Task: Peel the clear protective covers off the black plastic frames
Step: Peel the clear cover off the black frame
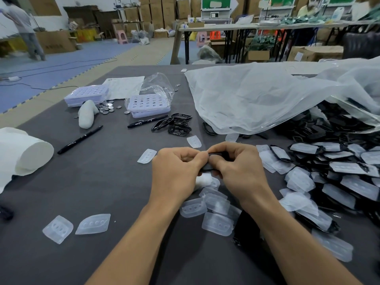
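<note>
My left hand and my right hand meet above the middle of the grey table, both gripping one black plastic frame between curled fingers; most of the frame is hidden by the fingers. A white scrap shows under my left palm. Peeled clear covers lie just below my hands, and two more clear covers lie at the front left. A pile of covered black frames fills the right side. Bare black frames are stacked behind my hands.
A large clear plastic bag drapes over the pile at back right. Two black markers lie left of centre. Lilac hole trays, coin cells, a white lump and a white roll occupy the left.
</note>
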